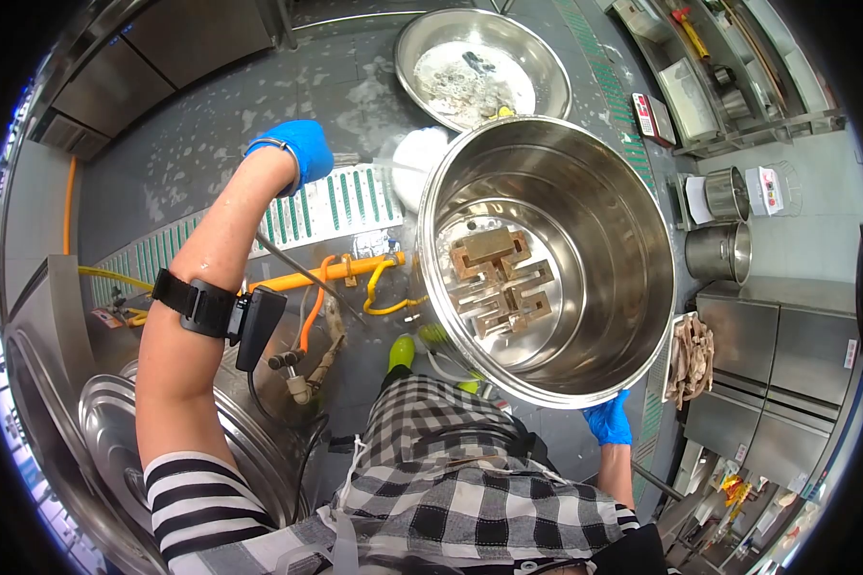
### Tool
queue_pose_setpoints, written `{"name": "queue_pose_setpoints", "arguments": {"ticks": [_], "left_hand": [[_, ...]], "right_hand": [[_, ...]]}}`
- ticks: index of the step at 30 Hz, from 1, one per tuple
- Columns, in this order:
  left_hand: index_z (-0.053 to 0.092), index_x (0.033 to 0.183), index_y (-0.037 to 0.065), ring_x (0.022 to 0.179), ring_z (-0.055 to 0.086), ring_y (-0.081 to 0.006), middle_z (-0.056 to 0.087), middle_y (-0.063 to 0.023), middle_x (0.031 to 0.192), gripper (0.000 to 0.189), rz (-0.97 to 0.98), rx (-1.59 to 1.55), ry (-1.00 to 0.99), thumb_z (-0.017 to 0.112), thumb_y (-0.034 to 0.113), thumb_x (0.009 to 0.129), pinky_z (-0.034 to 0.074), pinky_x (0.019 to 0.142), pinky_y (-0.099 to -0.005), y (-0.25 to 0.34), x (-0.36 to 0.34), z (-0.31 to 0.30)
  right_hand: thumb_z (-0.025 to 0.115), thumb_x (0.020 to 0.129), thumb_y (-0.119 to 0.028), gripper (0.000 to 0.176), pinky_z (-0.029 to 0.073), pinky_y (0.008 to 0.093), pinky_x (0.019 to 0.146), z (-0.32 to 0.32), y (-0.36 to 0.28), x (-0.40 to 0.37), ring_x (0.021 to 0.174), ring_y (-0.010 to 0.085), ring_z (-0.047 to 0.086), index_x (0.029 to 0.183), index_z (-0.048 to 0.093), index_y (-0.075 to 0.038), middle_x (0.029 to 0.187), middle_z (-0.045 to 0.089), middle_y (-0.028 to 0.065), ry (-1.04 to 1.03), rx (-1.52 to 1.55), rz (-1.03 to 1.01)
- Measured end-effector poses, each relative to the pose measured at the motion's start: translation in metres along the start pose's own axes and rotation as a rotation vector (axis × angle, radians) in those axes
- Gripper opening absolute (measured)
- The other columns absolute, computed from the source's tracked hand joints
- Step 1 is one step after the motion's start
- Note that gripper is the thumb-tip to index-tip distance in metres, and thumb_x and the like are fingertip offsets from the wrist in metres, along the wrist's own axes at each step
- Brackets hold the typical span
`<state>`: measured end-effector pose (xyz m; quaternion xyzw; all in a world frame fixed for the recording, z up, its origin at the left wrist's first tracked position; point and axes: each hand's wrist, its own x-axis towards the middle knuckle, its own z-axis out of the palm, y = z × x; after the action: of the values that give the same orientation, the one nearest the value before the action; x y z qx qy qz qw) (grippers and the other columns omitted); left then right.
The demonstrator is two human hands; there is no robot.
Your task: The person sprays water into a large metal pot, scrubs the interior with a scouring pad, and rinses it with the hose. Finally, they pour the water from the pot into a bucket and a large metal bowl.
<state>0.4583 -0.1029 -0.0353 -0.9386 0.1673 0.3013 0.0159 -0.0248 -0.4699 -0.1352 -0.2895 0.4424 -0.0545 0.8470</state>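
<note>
A large, deep stainless steel pot (633, 220) is tilted with its mouth towards me. Brownish, slotted metal pieces (503, 278) show at its bottom. My right hand (607, 418), in a blue glove, is at the pot's near rim; its fingers are partly hidden but seem closed on it. On the far left, my left hand (299, 153), also blue-gloved, is closed around what looks like a hose nozzle (345, 158), mostly hidden by the fingers. A faint pale streak runs from it towards a white rounded thing (419, 168) beside the pot.
A wide steel basin (408, 72) with whitish, murky contents stands beyond the pot. A slotted drain grate (307, 206) crosses the wet floor. Orange pipes and hoses (302, 280) lie at left, above large round lids (129, 422). Shelves (738, 125) and steel cabinets (767, 355) line the right.
</note>
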Motion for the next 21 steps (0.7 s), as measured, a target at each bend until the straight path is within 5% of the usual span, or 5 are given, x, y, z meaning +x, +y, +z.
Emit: {"name": "queue_pose_setpoints", "arguments": {"ticks": [21], "left_hand": [[0.059,0.073,-0.001,0.070,0.055,-0.0343,0.055,-0.0229,0.077,0.021,0.035,-0.014,0.113,0.044,0.011,0.065,0.044,0.061,-0.0361,-0.0055,0.0042,0.0060]], "right_hand": [[0.036,0.075,-0.051,0.064,0.028,0.0442,0.091,-0.0058,0.0007,0.0029,0.113,0.0262,0.030,0.123,0.022,-0.012,0.126,0.028,0.0073,0.031,0.012,-0.013]]}}
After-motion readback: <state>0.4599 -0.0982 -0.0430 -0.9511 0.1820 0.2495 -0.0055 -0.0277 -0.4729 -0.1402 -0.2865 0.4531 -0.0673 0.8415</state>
